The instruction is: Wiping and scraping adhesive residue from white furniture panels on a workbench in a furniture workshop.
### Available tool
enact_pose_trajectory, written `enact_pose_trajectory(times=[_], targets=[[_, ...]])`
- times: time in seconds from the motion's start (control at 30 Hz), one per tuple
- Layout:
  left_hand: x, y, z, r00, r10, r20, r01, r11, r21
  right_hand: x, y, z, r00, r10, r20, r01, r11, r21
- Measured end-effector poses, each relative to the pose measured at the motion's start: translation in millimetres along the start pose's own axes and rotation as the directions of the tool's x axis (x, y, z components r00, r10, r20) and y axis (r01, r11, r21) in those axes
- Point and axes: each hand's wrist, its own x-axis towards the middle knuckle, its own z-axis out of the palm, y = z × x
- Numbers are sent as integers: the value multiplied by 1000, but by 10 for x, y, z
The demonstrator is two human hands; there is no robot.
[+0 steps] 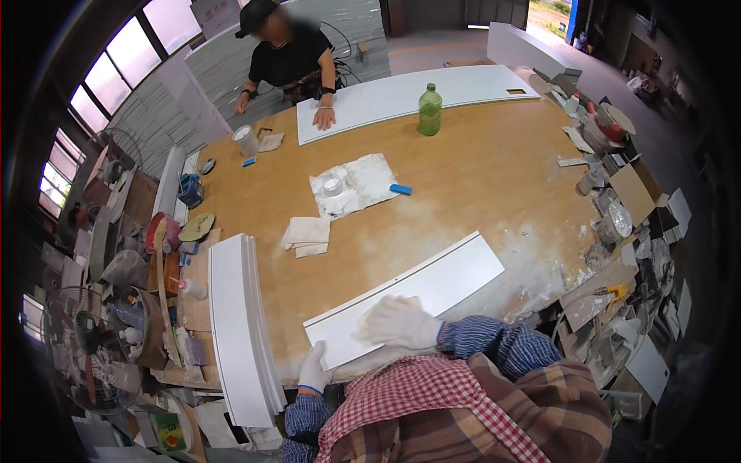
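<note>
A long white panel [448,282] with a dark groove along its far edge lies slanted on the table before me. At its near left corner, my left hand [314,370], in a white glove, grips the end of the panel, with some fingers hidden. My right hand [397,322], gloved too, presses flat on the panel's face and is smeared by motion. Around its fingers shows the edge of a pale cloth [414,302], mostly covered by the hand. To the left stands a stack of similar white panels [233,309].
On the wooden table [463,201] lie a folded cloth [307,234], a white sheet with a small tub [333,186], a blue block [400,189] and a green bottle [430,112]. Across it, a co-worker [289,58] touches another long panel [401,96]. Clutter lines both sides; a fan [89,347] stands left.
</note>
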Motion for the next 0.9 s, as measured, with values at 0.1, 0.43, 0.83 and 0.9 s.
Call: enact_pose_trajectory(times=[0.1, 0.43, 0.83, 0.9], targets=[[-31, -39, -78, 997, 62, -36, -61, 997, 39, -614, 400, -353, 973, 191, 131, -164, 967, -194], [3, -63, 7, 976, 95, -195, -90, 995, 36, -1659, 1225, -845, 840, 537, -77, -537, 804, -253], [-83, -36, 202, 962, 112, -248, -108, 994, 31, -1664, 1205, -768, 806, 568, -169, -593, 772, -231], [-72, -51, 181, 962, 119, -246, -116, 993, 27, -1673, 1219, -751, 800, 579, -159, -600, 770, -218]])
